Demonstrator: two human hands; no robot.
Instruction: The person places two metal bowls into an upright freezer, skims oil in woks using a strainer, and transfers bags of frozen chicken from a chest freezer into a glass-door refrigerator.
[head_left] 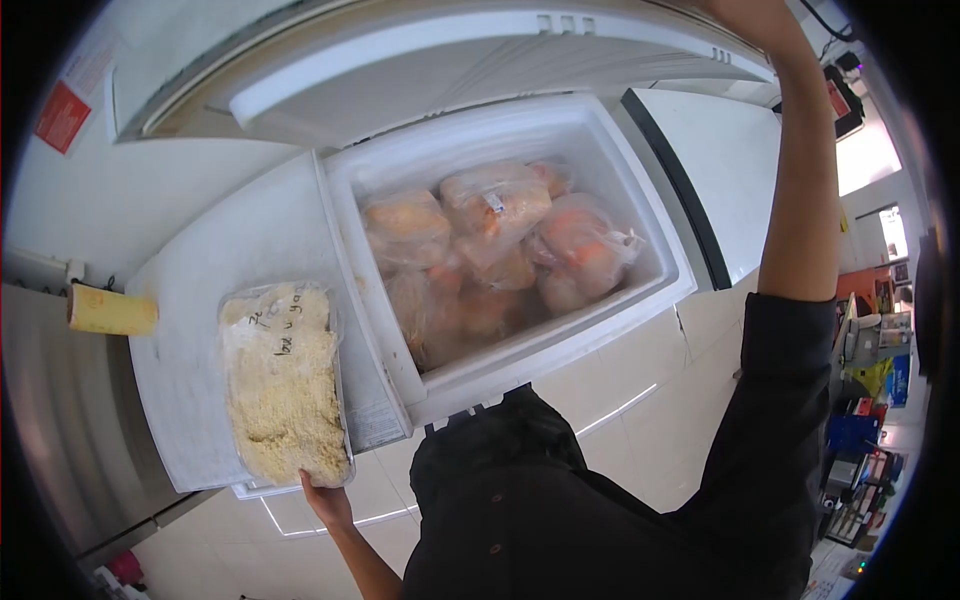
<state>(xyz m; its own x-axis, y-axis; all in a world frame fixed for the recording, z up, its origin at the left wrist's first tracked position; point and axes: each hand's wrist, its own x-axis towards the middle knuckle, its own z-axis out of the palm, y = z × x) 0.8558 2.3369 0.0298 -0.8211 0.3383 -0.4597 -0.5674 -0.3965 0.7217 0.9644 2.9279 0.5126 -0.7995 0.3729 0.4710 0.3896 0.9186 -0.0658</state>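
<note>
Single view, head-worn: looks forward and steeply down past the wearer's dark shirt (500, 520), bottom middle, into an open chest freezer (560, 335) at mid-frame. Freezer within arm's reach, raised lid (480, 70) close across the top edge. Very wide lens, dark rounded corners, straight edges bowed; tiled floor (640, 400) lower down, cluttered room side (865, 430) farther off, squeezed along the right.

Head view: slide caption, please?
Left hand holding a bag of pale crumbs beside an open freezer of bagged food.
</note>
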